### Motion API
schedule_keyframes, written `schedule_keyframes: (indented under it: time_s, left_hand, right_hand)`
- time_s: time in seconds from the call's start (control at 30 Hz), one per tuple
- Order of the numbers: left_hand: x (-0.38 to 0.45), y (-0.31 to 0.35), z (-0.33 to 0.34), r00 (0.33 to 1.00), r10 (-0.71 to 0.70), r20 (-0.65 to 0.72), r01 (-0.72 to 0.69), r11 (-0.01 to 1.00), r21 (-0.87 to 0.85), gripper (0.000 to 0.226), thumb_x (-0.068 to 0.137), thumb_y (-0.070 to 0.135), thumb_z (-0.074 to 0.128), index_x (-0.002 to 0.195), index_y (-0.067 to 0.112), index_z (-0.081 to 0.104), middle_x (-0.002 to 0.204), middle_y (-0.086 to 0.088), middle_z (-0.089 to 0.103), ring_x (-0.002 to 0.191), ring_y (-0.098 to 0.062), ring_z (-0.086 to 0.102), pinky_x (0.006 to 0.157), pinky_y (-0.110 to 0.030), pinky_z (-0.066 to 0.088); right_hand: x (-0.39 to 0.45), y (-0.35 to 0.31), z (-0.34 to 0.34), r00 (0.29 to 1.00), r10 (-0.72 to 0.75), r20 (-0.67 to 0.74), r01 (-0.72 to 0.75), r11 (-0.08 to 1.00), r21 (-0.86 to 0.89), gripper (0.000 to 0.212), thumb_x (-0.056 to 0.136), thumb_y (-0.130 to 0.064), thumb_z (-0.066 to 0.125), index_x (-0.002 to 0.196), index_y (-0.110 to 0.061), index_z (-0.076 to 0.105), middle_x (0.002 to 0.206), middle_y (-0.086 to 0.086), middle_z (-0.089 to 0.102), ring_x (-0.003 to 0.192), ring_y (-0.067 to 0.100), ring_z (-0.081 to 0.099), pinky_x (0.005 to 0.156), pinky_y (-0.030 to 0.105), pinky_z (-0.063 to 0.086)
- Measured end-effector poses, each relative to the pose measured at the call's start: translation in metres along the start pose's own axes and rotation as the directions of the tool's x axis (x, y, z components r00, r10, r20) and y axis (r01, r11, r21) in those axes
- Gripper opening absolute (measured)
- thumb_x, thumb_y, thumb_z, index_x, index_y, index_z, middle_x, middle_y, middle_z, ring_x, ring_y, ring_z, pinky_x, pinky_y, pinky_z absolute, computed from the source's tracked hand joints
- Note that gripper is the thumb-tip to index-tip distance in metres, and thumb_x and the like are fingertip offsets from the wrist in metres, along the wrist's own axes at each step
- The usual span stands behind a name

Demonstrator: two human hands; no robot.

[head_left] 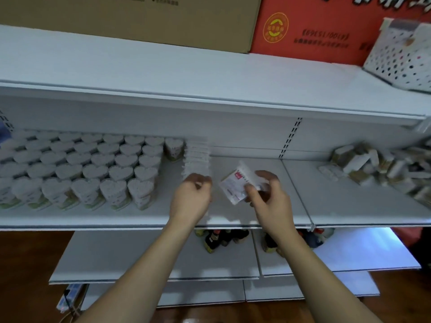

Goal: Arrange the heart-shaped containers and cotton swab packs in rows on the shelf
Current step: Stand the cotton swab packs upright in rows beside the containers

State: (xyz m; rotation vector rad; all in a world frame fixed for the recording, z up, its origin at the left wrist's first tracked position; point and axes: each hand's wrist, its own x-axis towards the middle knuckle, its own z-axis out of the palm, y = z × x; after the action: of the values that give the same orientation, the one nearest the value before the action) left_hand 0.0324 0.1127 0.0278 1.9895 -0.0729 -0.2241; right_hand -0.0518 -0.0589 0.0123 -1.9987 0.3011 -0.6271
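head view, 1 moment. the right hand (268,194) pinches a flat cotton swab pack (240,185) between thumb and curled fingers above the middle shelf (256,220). the pack is tilted, its long axis running from lower left to upper right, and it is not yet in line with the row. the row of cotton swab packs (197,157) stands on edge just left of the held pack, running from the back panel toward the front edge, beside the block of heart-shaped containers (93,169) that fills the left part of the shelf. the left hand (193,197) sits at the near end of that row, fingers curled; blur hides whether they grip the front pack or only rest against it. judgement: the left hand is the nearer one to the row, the right hand the carrier. the open slot lies to the left of the right fingers, at the row's near end, so the pack probably needs turning upright and parallel to the row before it is set down. a loose heap of further packs (373,166) lies well apart at far right.
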Motion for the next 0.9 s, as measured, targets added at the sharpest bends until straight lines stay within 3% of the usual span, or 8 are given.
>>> schedule_keyframes:
  time_s: [0.07,0.13,0.2,0.23,0.33,0.47,0.7,0.9]
  left_hand:
    - [0.009,-0.005,0.002,0.965,0.251,-0.071,-0.223,0.934,0.278,0.026,0.091,0.036,0.057,0.112,0.021,0.063,0.094,0.003,0.07,0.09,-0.022,0.063,0.078,-0.03,0.049]
    - [0.021,-0.011,0.004,0.896,0.435,0.087,-0.423,0.78,0.461,0.054,0.082,0.044,0.056,0.131,0.021,0.058,0.125,-0.004,0.061,0.12,-0.026,0.052,0.098,-0.033,0.043]
    - [0.03,-0.012,0.004,0.865,0.398,0.305,-0.496,0.597,0.63,0.084,0.076,0.058,0.053,0.151,0.025,0.035,0.158,-0.004,0.03,0.148,-0.026,0.021,0.12,-0.04,0.021]
    - [0.035,-0.014,0.003,0.864,0.329,0.381,-0.503,0.507,0.7,0.094,0.077,0.062,0.055,0.157,0.027,0.02,0.165,-0.001,0.012,0.153,-0.024,0.004,0.123,-0.044,0.01]
    - [0.048,-0.022,0.0,0.871,0.153,0.467,-0.49,0.332,0.806,0.108,0.082,0.063,0.059,0.158,0.029,-0.01,0.165,0.001,-0.019,0.151,-0.023,-0.02,0.123,-0.05,-0.004]
    - [0.055,-0.028,-0.003,0.88,0.08,0.467,-0.468,0.309,0.828,0.11,0.086,0.054,0.059,0.153,0.032,-0.025,0.162,0.003,-0.029,0.149,-0.022,-0.028,0.122,-0.048,-0.009]
    - [0.059,-0.029,-0.006,0.874,0.097,0.475,-0.481,0.303,0.823,0.102,0.093,0.049,0.056,0.154,0.031,-0.023,0.164,0.003,-0.026,0.15,-0.022,-0.024,0.123,-0.048,-0.006]
    - [0.066,-0.031,-0.006,0.864,0.087,0.495,-0.496,0.31,0.811,0.102,0.093,0.051,0.057,0.155,0.031,-0.021,0.164,0.004,-0.023,0.15,-0.021,-0.024,0.123,-0.047,-0.005]
  right_hand:
    - [0.018,0.015,-0.005,1.0,0.014,0.007,-0.013,1.0,-0.015,0.024,0.095,-0.023,0.065,0.109,-0.041,0.058,0.09,-0.01,0.072,0.075,0.008,0.072,0.073,0.039,0.06]
    - [0.039,0.034,-0.006,1.0,0.013,-0.008,-0.013,0.999,-0.046,0.021,0.095,-0.024,0.065,0.114,-0.034,0.066,0.096,-0.008,0.072,0.082,0.012,0.071,0.078,0.035,0.059]
    - [0.06,0.051,-0.003,1.0,0.006,0.004,-0.006,0.992,-0.126,0.025,0.096,-0.024,0.063,0.12,-0.025,0.068,0.105,-0.007,0.068,0.089,0.011,0.067,0.081,0.013,0.05]
    - [0.072,0.056,0.001,1.0,-0.016,0.024,0.02,0.978,-0.207,0.027,0.097,-0.024,0.062,0.123,-0.021,0.068,0.108,-0.005,0.067,0.089,0.009,0.063,0.078,0.005,0.041]
    - [0.105,0.063,0.017,0.99,-0.108,0.092,0.131,0.945,-0.301,0.031,0.097,-0.018,0.061,0.127,-0.017,0.066,0.115,0.007,0.068,0.091,0.019,0.065,0.081,0.018,0.042]
    - [0.141,0.068,0.046,0.973,-0.122,0.193,0.19,0.905,-0.382,0.033,0.096,-0.02,0.056,0.129,-0.021,0.059,0.114,0.011,0.067,0.097,0.03,0.065,0.085,0.038,0.053]
    - [0.184,0.087,0.084,0.969,-0.113,0.219,0.206,0.862,-0.464,0.032,0.096,-0.016,0.054,0.127,-0.015,0.061,0.123,0.016,0.06,0.105,0.037,0.06,0.09,0.041,0.051]
    - [0.196,0.096,0.1,0.969,-0.172,0.179,0.24,0.834,-0.497,0.029,0.094,-0.014,0.056,0.122,-0.011,0.065,0.127,0.019,0.054,0.095,0.043,0.062,0.084,0.047,0.054]
